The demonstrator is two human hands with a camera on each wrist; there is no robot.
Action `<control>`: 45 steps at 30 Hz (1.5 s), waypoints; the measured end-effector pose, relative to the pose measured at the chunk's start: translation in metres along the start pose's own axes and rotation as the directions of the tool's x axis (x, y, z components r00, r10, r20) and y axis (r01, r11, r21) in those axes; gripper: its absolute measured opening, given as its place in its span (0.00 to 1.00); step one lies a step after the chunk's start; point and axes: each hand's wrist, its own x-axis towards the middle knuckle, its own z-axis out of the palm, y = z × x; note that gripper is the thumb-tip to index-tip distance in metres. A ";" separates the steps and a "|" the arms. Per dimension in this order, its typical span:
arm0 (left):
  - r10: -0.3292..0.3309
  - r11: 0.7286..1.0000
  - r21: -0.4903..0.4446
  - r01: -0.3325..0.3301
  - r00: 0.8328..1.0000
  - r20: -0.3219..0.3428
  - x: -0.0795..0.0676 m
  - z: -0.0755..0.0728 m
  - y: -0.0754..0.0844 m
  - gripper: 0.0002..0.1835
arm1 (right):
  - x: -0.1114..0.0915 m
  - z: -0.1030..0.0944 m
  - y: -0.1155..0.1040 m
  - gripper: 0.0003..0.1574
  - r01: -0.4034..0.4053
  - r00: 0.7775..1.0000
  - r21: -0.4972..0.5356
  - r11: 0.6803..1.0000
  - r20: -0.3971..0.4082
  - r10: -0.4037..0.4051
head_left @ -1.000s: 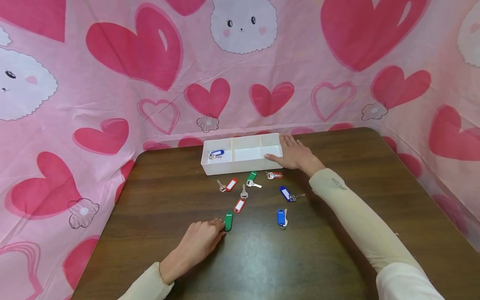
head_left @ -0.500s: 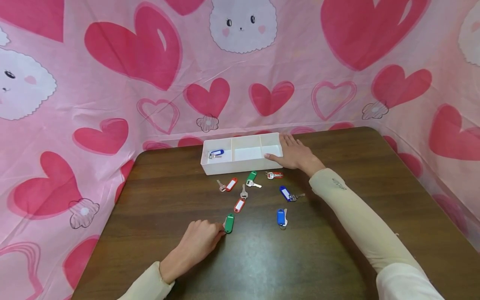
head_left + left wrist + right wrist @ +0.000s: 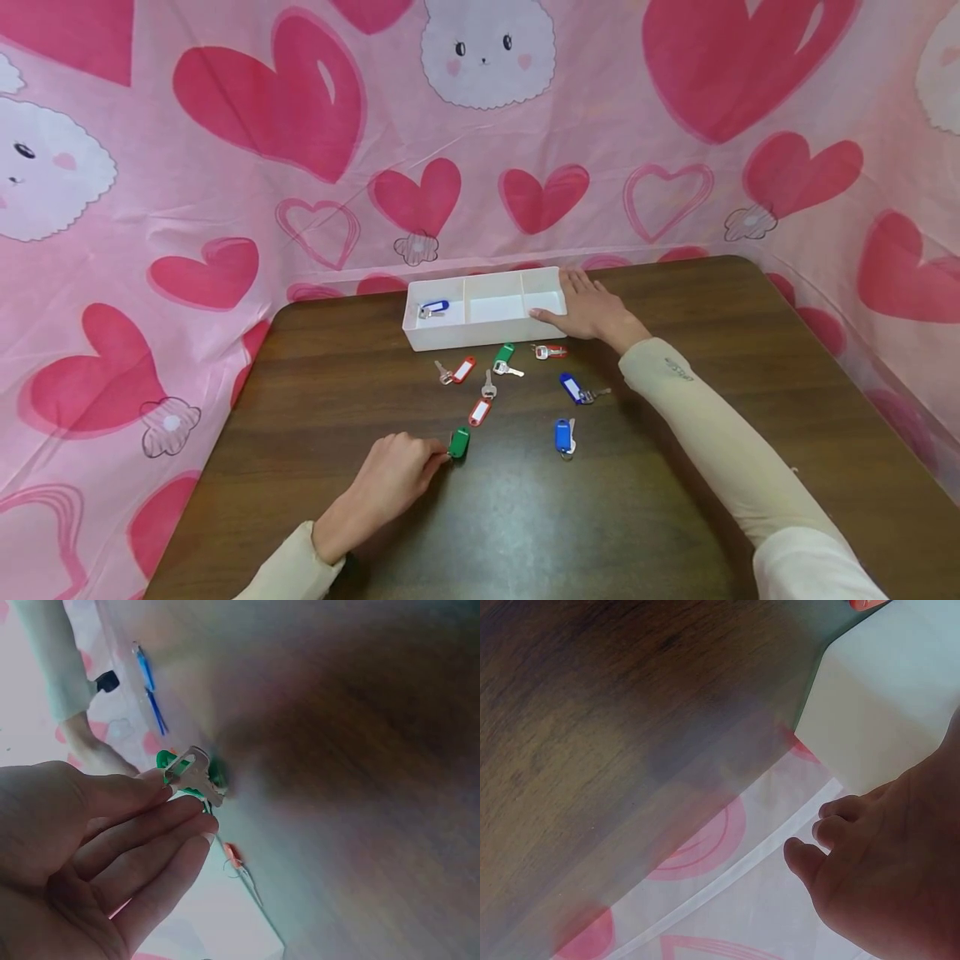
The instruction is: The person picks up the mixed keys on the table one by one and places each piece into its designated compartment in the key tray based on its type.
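My left hand pinches a key with a green tag between thumb and fingertips, close over the table. In the left wrist view the silver key shows at the fingertips, with the green tag partly hidden behind it. My right hand rests against the right end of a white three-compartment box, its fingers extended along the end wall and its thumb over the front rim. A key with a blue tag lies in the box's left compartment.
Between box and hands lie keys with red tags, another green-tagged key, and two keys with blue tags to the right. A pink heart-patterned cloth hangs behind the brown wooden table.
The green tag has turned and tilted in my left hand's pinch, with the hand shifting slightly. The right hand and the box have stayed in place.
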 end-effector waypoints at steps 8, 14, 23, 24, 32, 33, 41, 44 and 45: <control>-0.005 1.000 -0.029 0.005 1.000 -0.003 0.001 -0.002 0.000 0.03 | -0.001 0.001 0.000 0.76 -0.003 1.000 -0.004 1.000 -0.008 0.003; 0.007 0.999 -0.053 -0.009 0.999 -0.031 0.002 -0.006 0.001 0.02 | -0.001 0.001 0.000 0.76 0.000 1.000 -0.003 1.000 -0.016 0.000; -0.026 0.998 -0.053 0.021 0.996 -0.087 0.006 -0.010 0.003 0.02 | -0.001 0.002 0.000 0.76 0.000 1.000 0.002 1.000 -0.014 0.000; -0.026 0.999 -0.048 0.022 0.995 -0.095 0.006 -0.010 0.003 0.02 | -0.001 0.002 0.000 0.76 0.001 1.000 0.002 1.000 -0.015 -0.001; -0.110 0.986 -0.142 0.090 0.984 -0.141 0.010 -0.016 0.004 0.03 | 0.001 0.001 0.000 0.77 -0.006 1.000 -0.019 1.000 -0.003 0.006; -0.126 0.982 -0.159 0.103 0.982 -0.140 0.010 -0.016 0.005 0.03 | 0.001 0.001 0.001 0.77 -0.007 1.000 -0.022 1.000 0.001 0.007; -0.214 0.944 -0.278 0.178 0.972 -0.102 0.017 -0.022 0.006 0.05 | 0.002 0.001 0.002 0.77 -0.008 1.000 -0.021 1.000 0.004 0.008; -0.220 0.940 -0.287 0.184 0.970 -0.100 0.019 -0.024 0.007 0.06 | 0.002 0.001 0.002 0.77 -0.009 1.000 -0.021 1.000 0.005 0.009; -0.221 0.939 -0.291 0.185 0.970 -0.098 0.019 -0.025 0.007 0.06 | 0.002 0.001 0.002 0.77 -0.009 1.000 -0.021 1.000 0.006 0.009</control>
